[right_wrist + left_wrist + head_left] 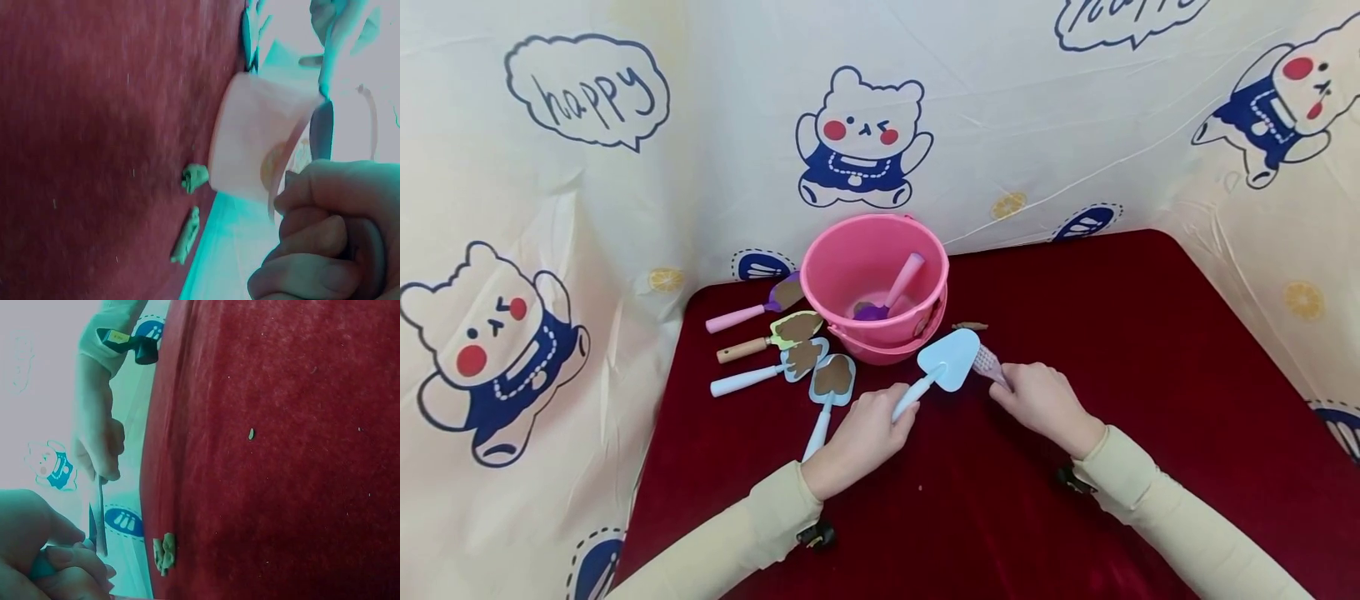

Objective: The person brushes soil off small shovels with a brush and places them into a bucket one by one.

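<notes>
My left hand (pixel 868 429) grips the handle of a light blue toy trowel (pixel 958 354), its broad blade pointing away over the red cloth. No brown shows on the face of this blade. My right hand (pixel 1048 400) holds a small pale purple brush (pixel 988 363) with a whitish bristly head, right at the blade's right edge. In the right wrist view, curled fingers (pixel 312 250) wrap the brush's looped handle (pixel 370 250). Just behind the trowel stands a pink bucket (pixel 880 333) with a purple-bladed toy shovel (pixel 904 282) inside, its pink handle leaning up.
Left of the bucket lie several toy shovels with brown, mud-like coating: a purple one (pixel 737 318), a green one with a wooden handle (pixel 745 349) and light blue ones (pixel 748 381). Brown lumps (pixel 970 326) lie by the bucket's right side. A printed curtain (pixel 745 167) surrounds the red-covered table (pixel 1150 350).
</notes>
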{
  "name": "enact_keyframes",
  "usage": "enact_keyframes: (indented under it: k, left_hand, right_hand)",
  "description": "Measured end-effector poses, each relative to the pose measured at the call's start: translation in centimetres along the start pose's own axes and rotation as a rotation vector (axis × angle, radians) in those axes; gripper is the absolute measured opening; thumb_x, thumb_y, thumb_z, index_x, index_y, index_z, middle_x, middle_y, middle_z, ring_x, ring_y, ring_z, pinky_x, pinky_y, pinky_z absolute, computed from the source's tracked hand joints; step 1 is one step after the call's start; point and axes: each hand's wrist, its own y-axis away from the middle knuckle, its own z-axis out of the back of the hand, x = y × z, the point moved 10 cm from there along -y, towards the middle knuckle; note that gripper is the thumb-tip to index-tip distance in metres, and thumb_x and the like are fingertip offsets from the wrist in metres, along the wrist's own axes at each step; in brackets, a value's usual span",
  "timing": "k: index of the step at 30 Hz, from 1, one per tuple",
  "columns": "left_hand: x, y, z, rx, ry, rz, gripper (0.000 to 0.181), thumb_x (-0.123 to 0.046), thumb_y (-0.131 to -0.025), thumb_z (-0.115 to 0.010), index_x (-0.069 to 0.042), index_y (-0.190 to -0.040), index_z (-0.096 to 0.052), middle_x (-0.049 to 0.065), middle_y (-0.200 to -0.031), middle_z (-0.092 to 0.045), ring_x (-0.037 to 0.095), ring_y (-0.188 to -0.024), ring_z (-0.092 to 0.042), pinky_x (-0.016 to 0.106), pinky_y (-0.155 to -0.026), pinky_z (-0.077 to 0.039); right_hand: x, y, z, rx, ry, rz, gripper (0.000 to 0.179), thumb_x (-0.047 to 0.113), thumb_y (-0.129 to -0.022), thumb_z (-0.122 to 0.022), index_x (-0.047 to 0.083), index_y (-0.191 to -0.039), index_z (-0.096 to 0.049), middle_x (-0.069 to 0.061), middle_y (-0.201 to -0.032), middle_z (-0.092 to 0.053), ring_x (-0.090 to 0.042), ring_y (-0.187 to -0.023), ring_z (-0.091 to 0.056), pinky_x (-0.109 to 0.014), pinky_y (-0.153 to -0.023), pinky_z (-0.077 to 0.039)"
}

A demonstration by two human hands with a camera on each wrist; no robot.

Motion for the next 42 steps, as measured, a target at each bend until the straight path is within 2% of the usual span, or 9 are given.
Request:
enact_keyframes:
  k: [8, 14, 18, 22, 27, 32, 34, 38, 42]
  left_hand:
    - [-0.4, -0.3, 0.1, 0.010, 0.009, -0.019, 0.013, -0.014, -0.103, -0.063, -0.008, -0.092, -0.059, -0.005, -0.064, -0.044, 0.005, -0.050, -0.041, 0.024, -0.046, -0.041]
    - [0.3, -0.1, 0.1, 0.048, 0.000, 0.020, 0.012, -0.014, -0.103, -0.064, -0.008, -0.092, -0.060, -0.004, -0.063, -0.046, 0.005, -0.049, -0.040, 0.024, -0.046, -0.040]
    - [0.5, 0.1, 0.0, 0.070, -0.035, 0.028, 0.011, -0.015, -0.102, -0.065, -0.008, -0.094, -0.061, -0.004, -0.065, -0.047, 0.007, -0.051, -0.043, 0.025, -0.047, -0.041]
    - [-0.1, 0.1, 0.5, 0.083, -0.077, 0.019, 0.009, -0.016, -0.101, -0.066, -0.008, -0.097, -0.064, -0.004, -0.068, -0.049, 0.009, -0.057, -0.047, 0.026, -0.052, -0.045]
    - [-1.5, 0.0, 3.1, 0.058, -0.053, 0.023, 0.008, -0.013, -0.099, -0.066, -0.007, -0.103, -0.067, -0.004, -0.069, -0.052, 0.008, -0.056, -0.048, 0.026, -0.053, -0.045]
    - [-2.9, -0.2, 6.9, 0.002, -0.021, 0.028, 0.014, -0.014, -0.099, -0.065, -0.009, -0.112, -0.066, -0.004, -0.068, -0.051, 0.008, -0.052, -0.047, 0.026, -0.050, -0.044]
    - [-3.3, -0.4, 8.5, -0.018, -0.008, 0.045, 0.021, -0.015, -0.098, -0.065, -0.009, -0.119, -0.062, -0.003, -0.067, -0.052, 0.009, -0.050, -0.047, 0.027, -0.047, -0.044]
    - [-2.9, -1.0, 11.6, -0.040, 0.030, 0.126, 0.032, -0.013, -0.095, -0.064, -0.007, -0.124, -0.053, 0.004, -0.074, -0.057, 0.014, -0.048, -0.051, 0.030, -0.046, -0.046]
    - [-2.0, -1.9, 14.5, -0.082, 0.023, 0.167, 0.030, -0.012, -0.093, -0.063, -0.007, -0.121, -0.057, 0.009, -0.085, -0.062, 0.021, -0.061, -0.056, 0.034, -0.055, -0.052]
  right_hand:
    - [1.0, 0.1, -1.5, 0.082, 0.000, 0.082, 0.034, 0.019, -0.093, -0.066, 0.019, -0.066, -0.045, 0.009, -0.054, -0.038, -0.007, -0.048, -0.034, -0.028, -0.044, -0.033]
    - [-0.1, -0.1, -0.7, 0.050, -0.033, 0.006, 0.031, 0.016, -0.094, -0.064, 0.016, -0.068, -0.047, 0.005, -0.055, -0.039, -0.010, -0.049, -0.035, -0.029, -0.045, -0.032]
    - [-0.8, -0.2, -1.3, 0.105, -0.041, -0.020, 0.031, 0.016, -0.096, -0.063, 0.015, -0.069, -0.048, 0.005, -0.056, -0.040, -0.010, -0.050, -0.036, -0.028, -0.046, -0.033]
    - [-1.4, 0.1, -1.9, 0.149, -0.098, -0.040, 0.028, 0.015, -0.100, -0.063, 0.012, -0.074, -0.052, 0.004, -0.057, -0.044, -0.008, -0.047, -0.042, -0.027, -0.047, -0.038]
    - [-1.3, 0.3, -1.7, 0.125, -0.174, -0.015, 0.014, 0.010, -0.104, -0.062, 0.006, -0.095, -0.053, -0.002, -0.065, -0.057, -0.009, -0.047, -0.052, -0.027, -0.046, -0.045]
    - [-0.9, 0.3, -1.3, 0.083, -0.112, -0.005, 0.019, 0.017, -0.103, -0.064, 0.003, -0.100, -0.052, -0.002, -0.066, -0.052, -0.010, -0.050, -0.044, -0.029, -0.047, -0.039]
    - [-1.2, 0.4, -1.3, 0.095, -0.112, -0.038, 0.027, 0.026, -0.102, -0.067, 0.003, -0.101, -0.053, 0.000, -0.063, -0.046, -0.011, -0.049, -0.041, -0.029, -0.046, -0.038]
    - [-1.6, 0.6, -1.2, 0.095, -0.103, -0.071, 0.038, 0.041, -0.102, -0.067, 0.005, -0.099, -0.055, 0.000, -0.061, -0.044, -0.013, -0.049, -0.041, -0.030, -0.047, -0.037]
    - [-1.9, 0.7, -1.3, 0.102, -0.108, -0.099, 0.041, 0.048, -0.108, -0.052, 0.009, -0.093, -0.055, 0.001, -0.061, -0.043, -0.014, -0.049, -0.041, -0.031, -0.048, -0.038]
